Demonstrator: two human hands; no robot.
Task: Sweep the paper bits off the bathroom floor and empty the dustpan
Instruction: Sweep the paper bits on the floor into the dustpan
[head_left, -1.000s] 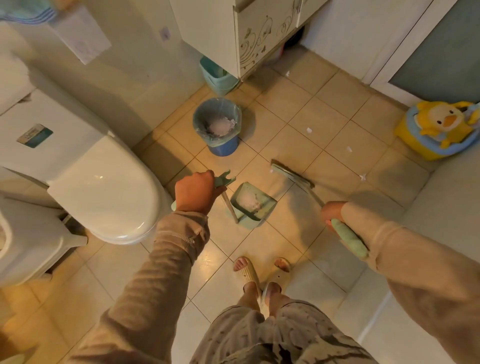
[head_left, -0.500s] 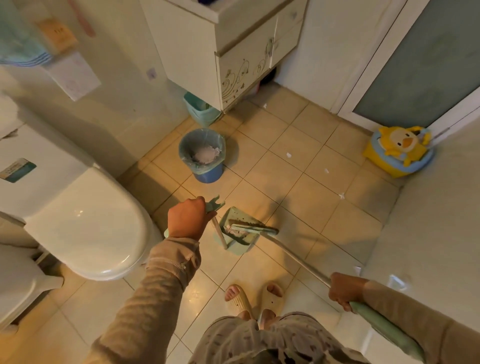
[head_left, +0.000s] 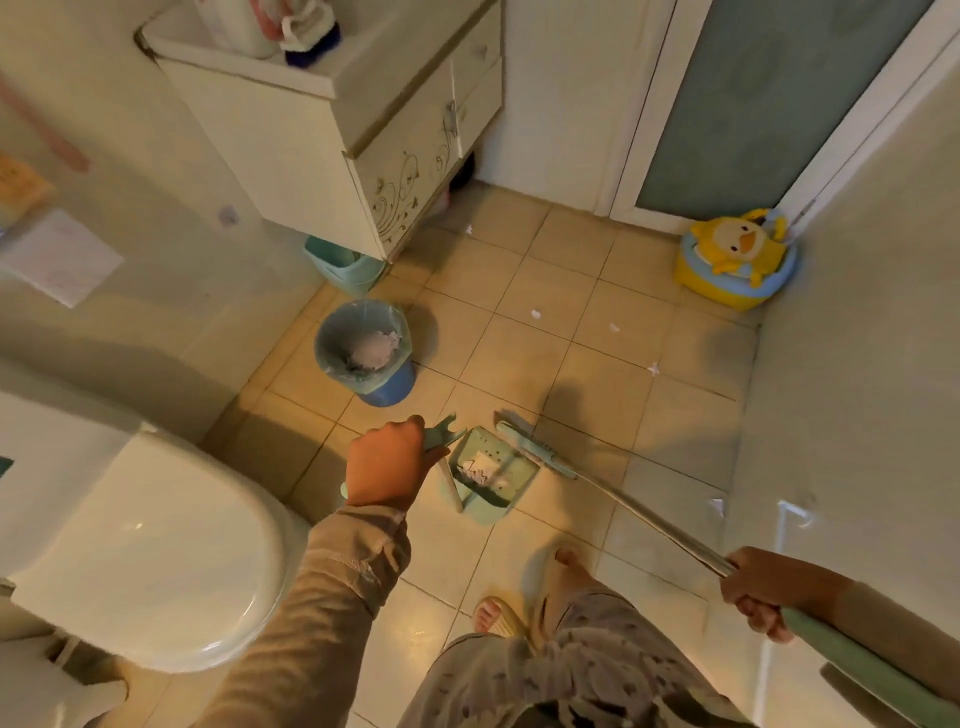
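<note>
The left hand (head_left: 387, 464) grips the dustpan (head_left: 491, 475) handle, mouth facing the broom (head_left: 535, 451), whose pole slants back-right into the clenched right hand (head_left: 763, 590).

broom (head_left: 535, 451) right of dustpan (head_left: 491, 475)

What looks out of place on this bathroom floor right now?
White paper bits lie scattered on the tan tiles between the bin and the duck potty, with another scrap by the right wall. Some paper already sits in the dustpan.
</note>
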